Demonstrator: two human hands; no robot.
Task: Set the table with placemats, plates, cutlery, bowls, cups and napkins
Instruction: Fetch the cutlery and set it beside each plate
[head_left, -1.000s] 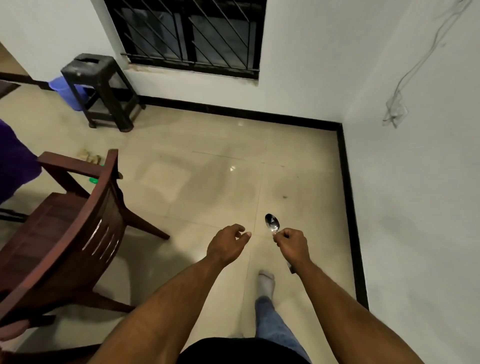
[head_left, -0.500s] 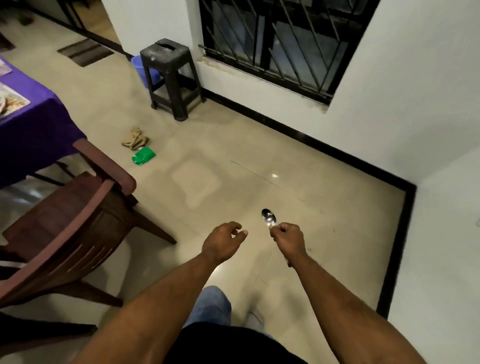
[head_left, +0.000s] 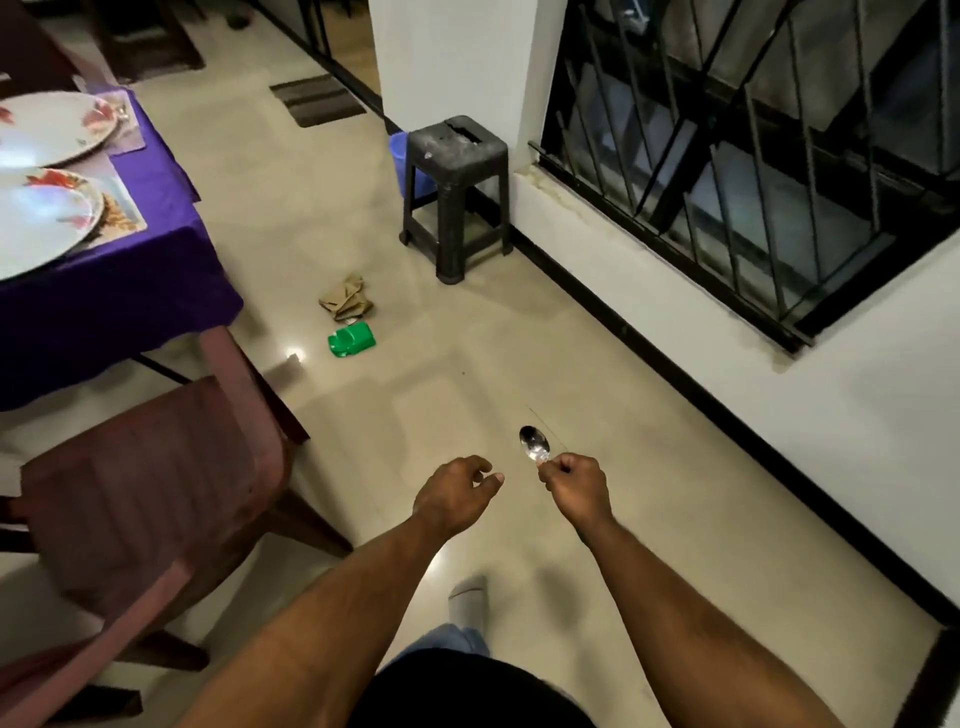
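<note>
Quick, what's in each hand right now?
Left hand: empty, fingers loosely curled, holding nothing.
Right hand: closed around the handle of a spoon, bowl end sticking up.

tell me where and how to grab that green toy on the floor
Take the green toy across its two long sides, coming straight down from above. It lies flat on the bare floor, low and blocky, apart from the crumpled brown paper behind it, so both sides look free. The empty left hand suits; the right hand has its grip on the spoon.
</note>
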